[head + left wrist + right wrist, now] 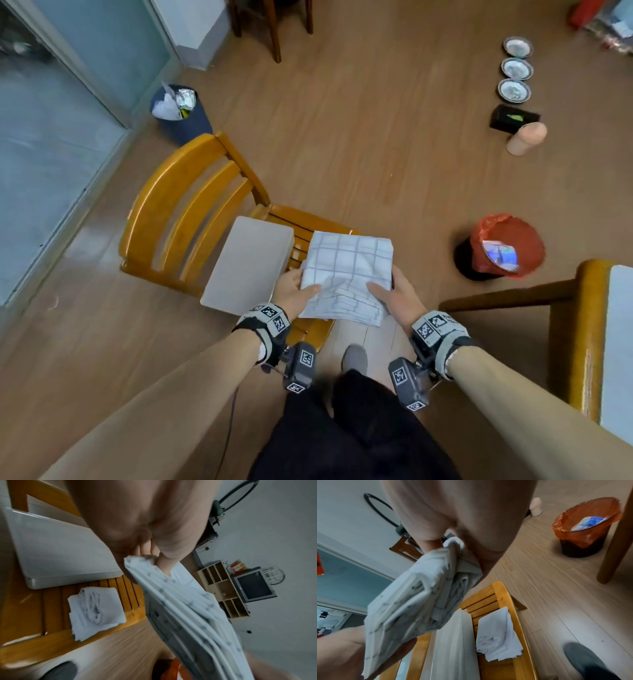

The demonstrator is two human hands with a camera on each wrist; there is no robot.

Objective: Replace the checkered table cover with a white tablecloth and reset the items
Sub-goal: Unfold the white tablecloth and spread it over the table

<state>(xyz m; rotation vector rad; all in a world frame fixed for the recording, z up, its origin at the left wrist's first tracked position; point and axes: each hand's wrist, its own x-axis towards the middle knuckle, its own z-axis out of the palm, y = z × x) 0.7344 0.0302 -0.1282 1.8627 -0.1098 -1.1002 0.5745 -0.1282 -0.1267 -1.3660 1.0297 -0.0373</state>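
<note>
Holding the folded checkered cover (pixel 347 274) above the chair (pixel 191 212) seat, left hand (pixel 291 291) at 9 o'clock, right hand (pixel 397 294) at 3, thumbs on top, fingers curled beneath. Probably stowing it. White cloth (pixel 96 611) folded on the seat below, beside a grey board (pixel 250 267). Next: setting down, then grasping white cloth.

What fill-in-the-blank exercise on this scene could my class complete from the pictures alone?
1. Both hands hold the folded ____ cloth above the chair.
2. The folded white cloth lies on the chair's ____.
3. Three small plates sit in a row on the ____.
4. The bin near the table leg has a ____ liner.

Missing words: checkered; seat; floor; red
</note>
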